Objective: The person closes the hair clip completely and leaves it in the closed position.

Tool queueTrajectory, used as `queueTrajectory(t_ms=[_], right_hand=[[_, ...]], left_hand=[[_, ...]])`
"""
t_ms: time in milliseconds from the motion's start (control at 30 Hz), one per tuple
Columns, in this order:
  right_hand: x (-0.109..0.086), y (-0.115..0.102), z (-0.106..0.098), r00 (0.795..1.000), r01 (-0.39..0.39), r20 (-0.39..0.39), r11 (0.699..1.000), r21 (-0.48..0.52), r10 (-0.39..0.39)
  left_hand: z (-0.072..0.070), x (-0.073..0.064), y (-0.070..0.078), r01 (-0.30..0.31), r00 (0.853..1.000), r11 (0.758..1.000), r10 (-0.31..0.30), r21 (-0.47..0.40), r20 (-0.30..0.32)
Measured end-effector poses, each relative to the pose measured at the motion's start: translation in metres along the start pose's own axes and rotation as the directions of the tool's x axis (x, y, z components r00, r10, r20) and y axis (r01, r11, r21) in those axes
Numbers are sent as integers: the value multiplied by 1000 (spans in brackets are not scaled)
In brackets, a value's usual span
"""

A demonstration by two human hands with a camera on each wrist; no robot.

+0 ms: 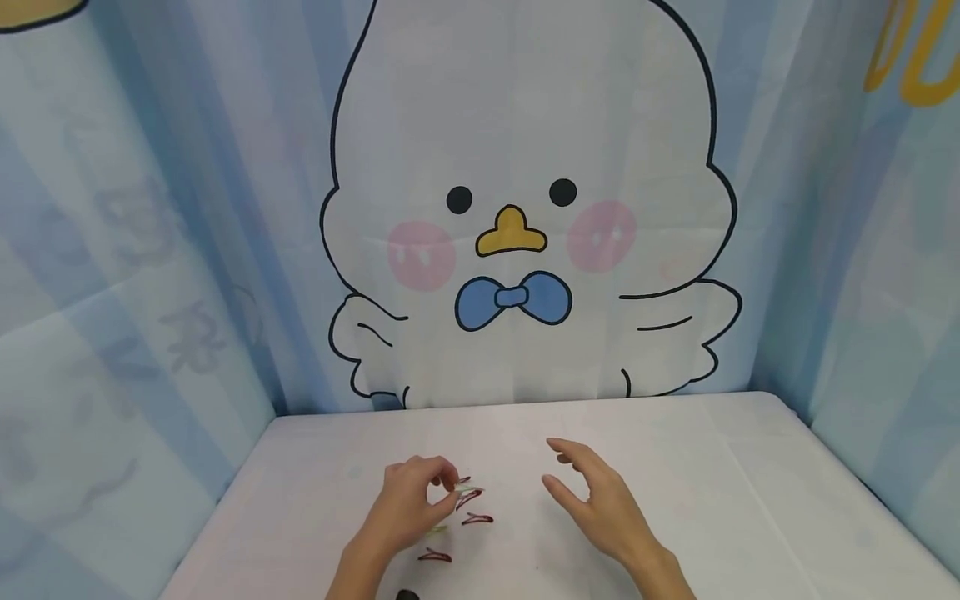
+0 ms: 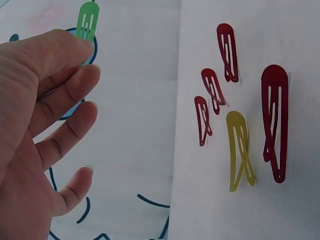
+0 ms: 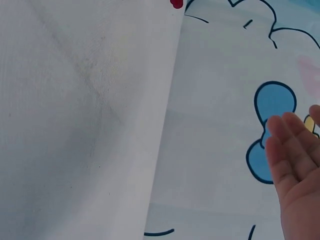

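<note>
My left hand [image 1: 411, 500] pinches a green snap hair clip [image 2: 88, 17] between thumb and index finger, its rounded end pointing up in the left wrist view. The other fingers of that hand are spread and loosely bent. On the white table beside it lie several dark red snap hair clips [image 2: 275, 75], their prongs sprung apart. One yellow hair clip [image 2: 236, 121] lies among them, partly hidden by the left hand in the head view. Off to the right, my right hand [image 1: 603, 508] hovers with thumb and fingers apart, holding nothing.
The white table [image 1: 720, 500] reaches back to a curtain [image 1: 517, 367] printed with a cartoon bird. Similar curtains hang on the left and right. A small black object [image 1: 407, 595] shows at the bottom edge of the head view.
</note>
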State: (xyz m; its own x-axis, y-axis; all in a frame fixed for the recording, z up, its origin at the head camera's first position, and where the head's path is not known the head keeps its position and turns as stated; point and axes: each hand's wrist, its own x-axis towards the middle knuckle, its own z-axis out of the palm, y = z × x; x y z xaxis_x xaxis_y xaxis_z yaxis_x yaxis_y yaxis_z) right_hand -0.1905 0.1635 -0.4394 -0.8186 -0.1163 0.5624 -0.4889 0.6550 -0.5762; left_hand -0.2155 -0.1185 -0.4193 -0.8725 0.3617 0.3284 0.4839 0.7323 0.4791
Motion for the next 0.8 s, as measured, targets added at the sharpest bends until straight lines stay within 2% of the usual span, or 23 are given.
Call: queueTrajectory(t_ms=[267, 533, 800], right_hand=[[0, -3, 1, 1000, 14, -10, 998, 54, -14], [-1, -7, 10, 994, 105, -6, 978, 179, -105], [-2, -10, 14, 987, 159, 0, 963, 217, -163]], left_hand=[[3, 2, 12, -57, 998, 998, 56, -15, -41], [15, 1, 19, -120, 986, 992, 115, -28, -120], [24, -1, 29, -111, 989, 989, 101, -94, -108]])
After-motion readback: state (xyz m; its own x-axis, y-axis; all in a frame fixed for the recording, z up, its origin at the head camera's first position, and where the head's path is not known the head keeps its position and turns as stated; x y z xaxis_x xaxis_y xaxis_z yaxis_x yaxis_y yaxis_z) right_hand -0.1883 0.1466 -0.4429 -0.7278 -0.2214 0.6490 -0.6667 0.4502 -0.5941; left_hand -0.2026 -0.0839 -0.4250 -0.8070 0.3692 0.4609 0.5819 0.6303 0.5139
